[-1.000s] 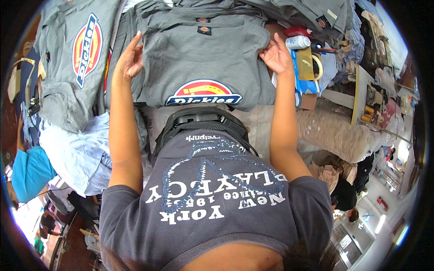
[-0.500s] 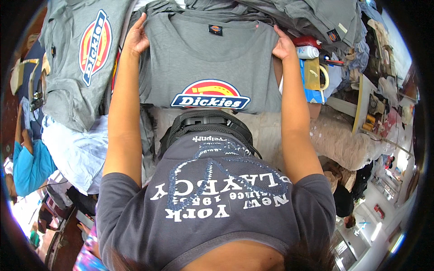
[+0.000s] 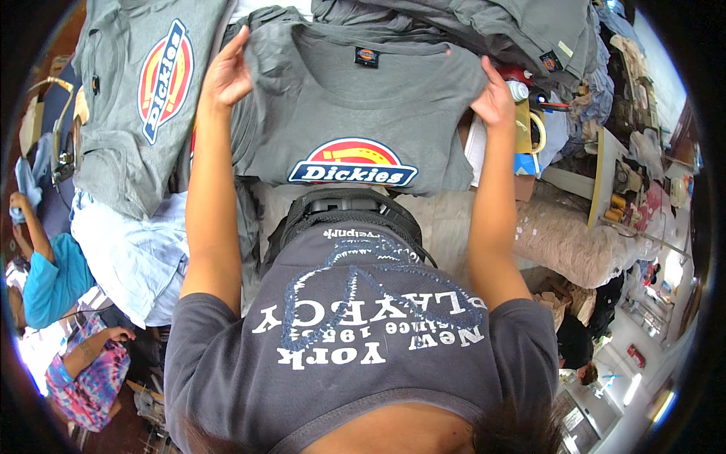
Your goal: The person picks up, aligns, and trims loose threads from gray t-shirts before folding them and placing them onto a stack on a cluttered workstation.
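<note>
A grey T-shirt (image 3: 363, 106) lies spread in front of me, its neckline at the far side. It has a red, yellow and blue logo print (image 3: 354, 162) low on its front and a small dark neck label (image 3: 367, 57). My left hand (image 3: 229, 77) is closed on its left shoulder, thumb and fingers at the cloth edge. My right hand (image 3: 494, 97) pinches the right shoulder, pulling the cloth up into a raised fold. Parts of the fingers on both hands are hidden behind the cloth.
Another printed grey T-shirt (image 3: 136, 98) lies at the left, above pale blue cloth (image 3: 136, 250). More grey garments (image 3: 491, 30) are heaped at the back. A tape roll (image 3: 538, 132) and a white bottle (image 3: 518, 91) stand right. A person in a blue top (image 3: 57, 280) is far left.
My right hand has shifted right and nearer, drawing the shirt's right shoulder with it. My left hand has moved slightly nearer. The shirt's shoulders look more lifted and pulled taut.
</note>
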Available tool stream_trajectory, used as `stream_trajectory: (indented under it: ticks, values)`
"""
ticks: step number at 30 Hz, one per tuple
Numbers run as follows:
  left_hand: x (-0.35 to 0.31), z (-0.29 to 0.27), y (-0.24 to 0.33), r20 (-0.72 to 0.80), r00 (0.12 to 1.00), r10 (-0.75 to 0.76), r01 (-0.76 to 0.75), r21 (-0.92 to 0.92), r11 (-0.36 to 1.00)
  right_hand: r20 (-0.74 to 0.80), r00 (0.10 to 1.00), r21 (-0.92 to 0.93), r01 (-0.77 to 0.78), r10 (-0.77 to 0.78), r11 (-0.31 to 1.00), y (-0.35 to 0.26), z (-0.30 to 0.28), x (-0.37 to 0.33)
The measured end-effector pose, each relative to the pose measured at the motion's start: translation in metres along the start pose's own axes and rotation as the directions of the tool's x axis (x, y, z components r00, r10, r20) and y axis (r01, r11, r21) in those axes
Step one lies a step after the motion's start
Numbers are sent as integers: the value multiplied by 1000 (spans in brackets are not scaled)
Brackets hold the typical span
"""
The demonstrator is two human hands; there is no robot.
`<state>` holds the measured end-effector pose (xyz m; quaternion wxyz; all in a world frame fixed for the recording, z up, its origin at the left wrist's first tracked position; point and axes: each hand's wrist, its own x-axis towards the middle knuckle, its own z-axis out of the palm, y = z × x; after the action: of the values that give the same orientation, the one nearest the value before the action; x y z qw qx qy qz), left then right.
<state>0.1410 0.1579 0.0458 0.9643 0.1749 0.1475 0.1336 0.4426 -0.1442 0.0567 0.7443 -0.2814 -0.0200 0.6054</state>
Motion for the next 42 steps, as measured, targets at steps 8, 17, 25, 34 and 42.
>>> stream_trajectory:
  ticks: [8, 17, 25, 34, 42]
  values:
    - [-155, 73, 4, 430, 857, 283, -493, 527, 692, 694, 719, -264, 232, 18, 936, -11, 41, -152]
    - [-52, 65, -41, -118, 946, 302, -238, 380, 894, -173, 955, -131, 220, -241, 967, 49, 60, -62]
    - [-90, 113, -193, 435, 873, 222, -488, 754, 441, 329, 895, -301, 401, -301, 865, 175, 86, -84]
    - [-102, 123, -217, 456, 878, 146, -462, 728, 506, 361, 850, -648, 524, -383, 552, 184, 118, -114]
    - [-102, 120, -227, 512, 824, 242, -563, 691, 453, 393, 835, -592, 550, -385, 589, 183, 122, -119]
